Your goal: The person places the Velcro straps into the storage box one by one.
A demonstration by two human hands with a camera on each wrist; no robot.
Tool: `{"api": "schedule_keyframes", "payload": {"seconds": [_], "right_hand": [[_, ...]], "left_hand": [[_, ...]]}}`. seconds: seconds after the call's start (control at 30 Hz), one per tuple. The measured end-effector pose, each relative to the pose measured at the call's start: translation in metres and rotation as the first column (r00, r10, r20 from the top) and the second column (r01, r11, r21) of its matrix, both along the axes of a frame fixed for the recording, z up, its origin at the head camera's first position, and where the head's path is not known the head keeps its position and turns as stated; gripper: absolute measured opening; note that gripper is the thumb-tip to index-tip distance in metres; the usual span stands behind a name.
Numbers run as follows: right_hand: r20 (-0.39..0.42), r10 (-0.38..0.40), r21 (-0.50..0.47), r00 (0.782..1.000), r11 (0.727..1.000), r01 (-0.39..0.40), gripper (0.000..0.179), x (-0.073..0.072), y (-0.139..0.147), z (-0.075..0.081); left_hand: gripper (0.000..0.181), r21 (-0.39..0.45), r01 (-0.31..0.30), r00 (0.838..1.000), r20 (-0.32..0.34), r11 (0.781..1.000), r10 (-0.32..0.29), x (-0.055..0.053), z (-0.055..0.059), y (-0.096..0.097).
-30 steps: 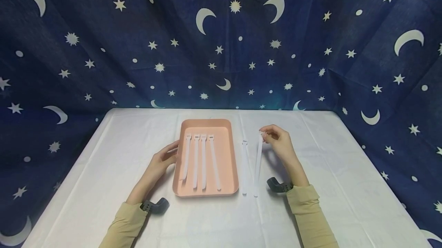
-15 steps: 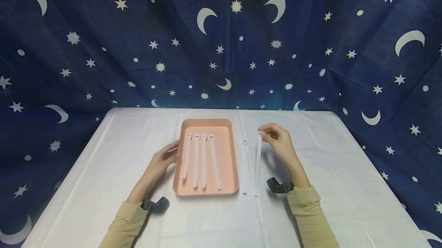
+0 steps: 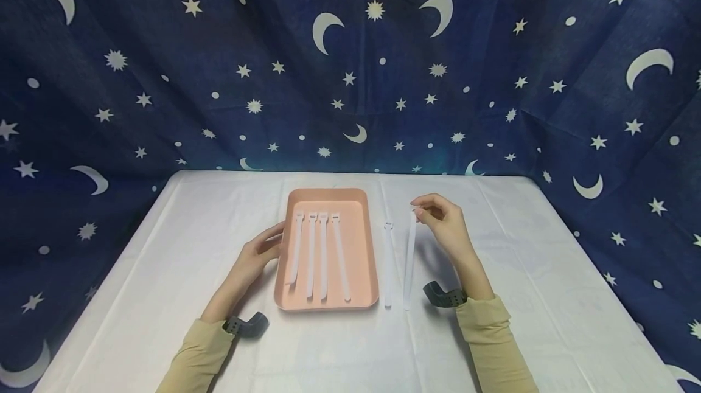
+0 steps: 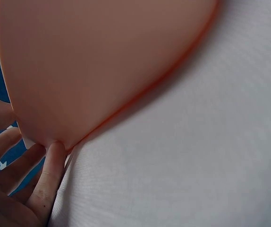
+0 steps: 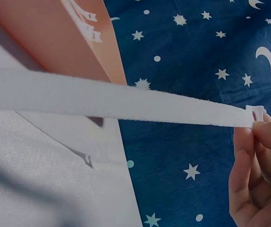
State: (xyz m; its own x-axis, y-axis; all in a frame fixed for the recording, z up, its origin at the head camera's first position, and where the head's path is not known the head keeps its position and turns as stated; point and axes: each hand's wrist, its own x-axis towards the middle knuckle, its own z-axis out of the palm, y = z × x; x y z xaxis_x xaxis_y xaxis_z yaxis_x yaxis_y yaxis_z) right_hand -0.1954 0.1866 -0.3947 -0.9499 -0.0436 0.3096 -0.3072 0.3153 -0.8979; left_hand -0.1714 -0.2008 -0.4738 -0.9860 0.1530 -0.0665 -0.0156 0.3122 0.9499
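Note:
My right hand (image 3: 448, 226) pinches the slotted head of a white hook-and-loop cable tie (image 3: 409, 259) between thumb and fingertips. The tie slants down toward me; in the right wrist view its strap (image 5: 126, 101) stretches leftward from the fingers. A second white tie (image 3: 388, 265) lies on the cloth between that one and the pink tray (image 3: 358, 295). Several similar ties (image 3: 323, 259) lie side by side lengthwise inside the tray, heads at the far end. At the tray's left wall, my left hand (image 3: 257, 256) touches the outside with its fingertips, as the left wrist view (image 4: 53, 161) also shows.
A white cloth (image 3: 350, 350) covers the table. Behind it hangs a dark blue curtain (image 3: 383, 119) with moons and stars. Each wrist wears a dark camera mount, the left one (image 3: 249, 325) near the tray's front left corner.
My right hand has risen very slightly, still pinching the cable tie. The left hand, tray and other ties have stayed where they were.

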Motion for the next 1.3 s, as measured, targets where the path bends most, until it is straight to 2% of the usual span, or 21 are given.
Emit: {"api": "schedule_keyframes", "payload": {"seconds": [0.1, 0.3, 0.4, 0.67, 0.9, 1.3], "right_hand": [[-0.003, -0.006, 0.008, 1.0, 1.0, 0.007, 0.016, 0.002, -0.001, 0.004], [-0.017, -0.1, -0.048, 0.995, 0.994, 0.1, 0.018, 0.01, 0.0, 0.017], [-0.032, -0.117, -0.071, 0.993, 0.991, 0.115, 0.019, 0.012, 0.0, 0.023], [-0.056, -0.078, -0.096, 0.995, 0.993, 0.072, 0.019, 0.016, -0.004, 0.031], [-0.042, -0.051, -0.096, 0.998, 0.994, 0.047, 0.019, 0.019, -0.012, 0.034], [-0.046, 0.035, -0.094, 0.998, 0.995, -0.039, 0.019, 0.01, -0.03, 0.047]], "left_hand": [[0.058, 0.0, -0.003, 1.0, 0.001, 1.0, 0.003, 0.0, 0.001, 0.0], [0.058, 0.006, -0.003, 1.0, 0.005, 1.0, 0.003, 0.001, 0.002, 0.0], [0.059, 0.007, -0.004, 1.0, 0.006, 1.0, 0.004, 0.001, 0.002, -0.001], [0.058, -0.001, -0.014, 1.0, 0.011, 1.0, 0.014, -0.001, -0.001, -0.003], [0.058, -0.001, -0.014, 0.999, 0.032, 1.0, 0.014, -0.002, -0.002, -0.002], [0.06, 0.022, -0.007, 0.999, 0.036, 1.0, 0.006, 0.003, 0.003, 0.0]]}}
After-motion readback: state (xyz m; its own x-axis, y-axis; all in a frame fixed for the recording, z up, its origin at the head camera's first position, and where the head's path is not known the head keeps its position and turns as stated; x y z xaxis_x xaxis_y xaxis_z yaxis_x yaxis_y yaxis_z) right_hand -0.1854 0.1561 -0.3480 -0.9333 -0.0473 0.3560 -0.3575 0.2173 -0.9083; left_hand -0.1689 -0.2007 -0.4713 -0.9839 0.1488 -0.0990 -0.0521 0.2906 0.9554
